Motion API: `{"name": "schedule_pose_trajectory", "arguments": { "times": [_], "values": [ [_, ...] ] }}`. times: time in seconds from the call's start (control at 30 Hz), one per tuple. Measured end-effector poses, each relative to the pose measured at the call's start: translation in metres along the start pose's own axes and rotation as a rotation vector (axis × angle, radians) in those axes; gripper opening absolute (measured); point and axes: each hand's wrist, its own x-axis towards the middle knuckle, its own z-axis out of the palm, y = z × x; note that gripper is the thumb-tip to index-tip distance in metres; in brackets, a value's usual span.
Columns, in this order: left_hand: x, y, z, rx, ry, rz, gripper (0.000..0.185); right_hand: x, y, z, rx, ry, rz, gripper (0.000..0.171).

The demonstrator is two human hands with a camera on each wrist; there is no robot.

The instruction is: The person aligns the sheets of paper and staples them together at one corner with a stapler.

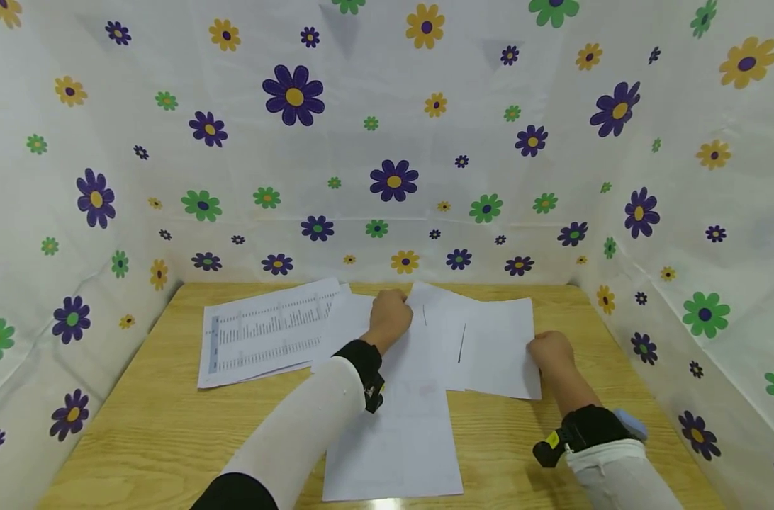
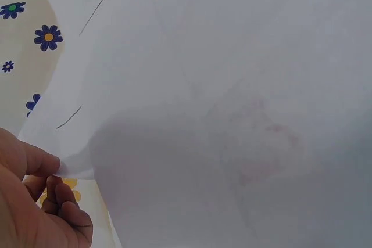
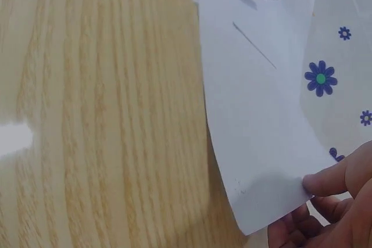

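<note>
My left hand (image 1: 390, 315) pinches the top left corner of a white sheet of paper (image 1: 498, 347) marked with two short dark lines. The same corner shows between thumb and fingers in the left wrist view, by the left hand (image 2: 43, 196). At the sheet's right edge, my right hand (image 1: 553, 354) grips it between thumb and fingers. In the right wrist view that edge bends slightly up from the table, held by the right hand (image 3: 331, 207). Another white sheet (image 1: 396, 453) lies below, reaching toward the table's front edge, partly hidden by the left forearm.
Printed sheets with a table of text (image 1: 266, 329) lie at the back left, overlapped by a blank white sheet (image 1: 345, 319). Everything lies on a wooden table (image 1: 157, 439). A white flowered cloth (image 1: 355, 142) stands around the back and both sides.
</note>
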Motion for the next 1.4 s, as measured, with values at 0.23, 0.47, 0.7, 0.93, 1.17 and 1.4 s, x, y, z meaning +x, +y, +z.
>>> {"name": "schedule_pose_trajectory", "arguments": {
  "times": [0.23,0.47,0.7,0.93,1.17,1.4],
  "values": [
    [0.008,0.001,-0.001,-0.053,0.045,0.026,0.036,-0.005,-0.005,-0.009,0.061,0.036,-0.029,0.045],
    [0.014,0.010,-0.008,-0.105,0.052,0.044,0.014,-0.002,-0.007,-0.010,0.135,0.135,-0.102,0.046],
    [0.020,0.013,-0.017,-0.240,0.007,0.052,0.022,0.001,-0.010,-0.011,0.270,0.253,-0.162,0.036],
    [0.019,0.011,-0.021,-0.329,-0.039,-0.034,0.036,0.001,-0.014,-0.012,0.429,0.307,-0.135,0.037],
    [0.014,0.012,-0.013,-0.318,-0.133,-0.149,0.050,0.002,-0.020,-0.013,0.546,0.364,-0.119,0.038],
    [0.006,0.022,-0.016,-0.573,-0.154,-0.185,0.063,0.002,-0.026,-0.010,0.675,0.417,-0.088,0.034]
  ]
}}
